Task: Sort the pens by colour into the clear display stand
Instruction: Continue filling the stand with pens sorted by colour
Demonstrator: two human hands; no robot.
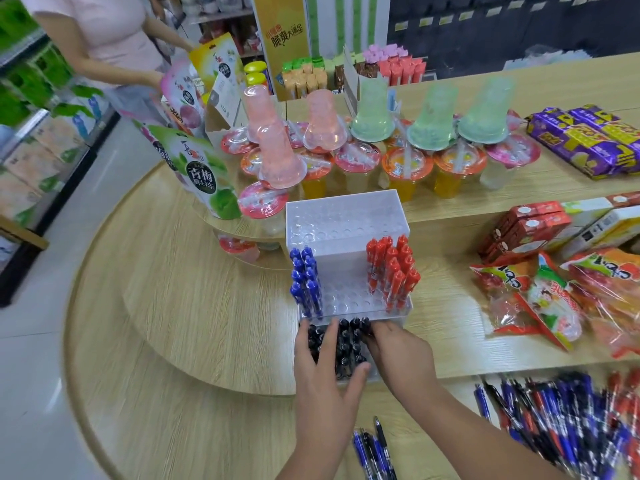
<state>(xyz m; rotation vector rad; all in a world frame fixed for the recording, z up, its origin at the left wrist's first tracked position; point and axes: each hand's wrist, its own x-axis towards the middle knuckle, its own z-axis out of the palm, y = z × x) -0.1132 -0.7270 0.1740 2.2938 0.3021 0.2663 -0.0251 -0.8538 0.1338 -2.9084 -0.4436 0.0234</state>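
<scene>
The black click pens stand packed in the lowest front tier of the clear acrylic stepped display stand. On the middle tier behind them, the blue click pens fill the left end and the red click pens the right, with bare holes between. The top tier holds nothing.

The left hand lies spread over the black group, fingers straight on the pen tops and thumb out to the right. The right hand comes in from the right with its fingers bent against the rightmost black pens; I cannot tell whether they pinch one.

The step looks like seating the black row. It would go best with light, even downward pressure, so each barrel drops upright into its own hole, and with the left hand steadying the light stand against sliding on the pale wooden surface.

The loose pile of mixed pens, near on the right, suggests much sorting remains.
</scene>
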